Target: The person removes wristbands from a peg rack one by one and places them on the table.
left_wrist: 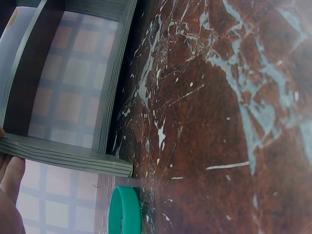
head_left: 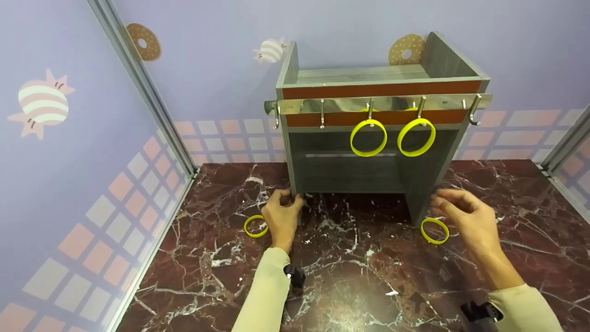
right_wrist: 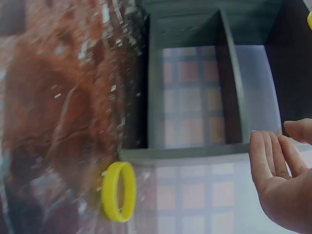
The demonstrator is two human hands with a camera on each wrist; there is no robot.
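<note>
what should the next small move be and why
Probably close the right hand on the right side panel of the grey stand. The left hand pinches the left side panel, while the right hand's fingers are extended and appear to hold nothing, so a matching grip would likely steady it.

Head view: bright, generally sharp. Diffuse glare lies on the worktop (head_left: 350, 276), well forward of its rear edge; highlights mark the metal rail (head_left: 348, 104). Shadow darkens the worktop beneath the shelf unit (head_left: 355, 176). Left wrist view: dimmer, one ring (left_wrist: 130, 212) rendered green. Right wrist view: hazy, worktop blurred, wall (right_wrist: 239, 195) washed out.
</note>
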